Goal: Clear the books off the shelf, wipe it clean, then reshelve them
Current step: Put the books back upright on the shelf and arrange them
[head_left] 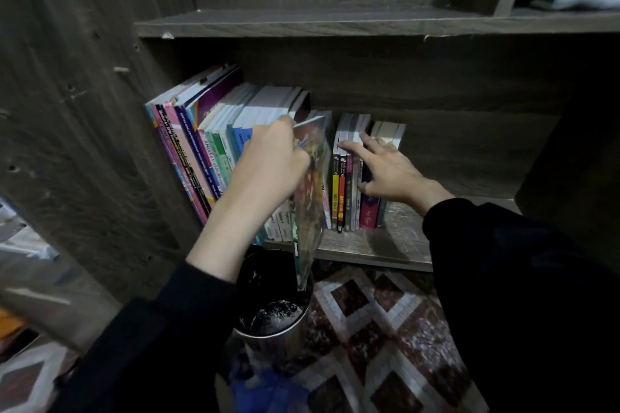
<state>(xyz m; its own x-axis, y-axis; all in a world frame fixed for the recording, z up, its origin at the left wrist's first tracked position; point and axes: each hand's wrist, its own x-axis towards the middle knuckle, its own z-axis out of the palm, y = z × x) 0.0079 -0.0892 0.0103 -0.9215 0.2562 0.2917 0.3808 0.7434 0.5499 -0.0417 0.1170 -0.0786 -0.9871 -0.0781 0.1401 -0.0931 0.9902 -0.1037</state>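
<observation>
One book [310,184] overhangs shelf [396,245] edge, pinched by left hand [271,161].

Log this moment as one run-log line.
left hand: grips colourful book, tilted, partly out of row | right hand: open, fingers on small books | shelf: books standing, right end bare

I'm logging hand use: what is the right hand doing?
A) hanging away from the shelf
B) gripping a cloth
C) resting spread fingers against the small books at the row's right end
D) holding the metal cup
C: the right hand lies with straight, spread fingers on the small books.
</observation>
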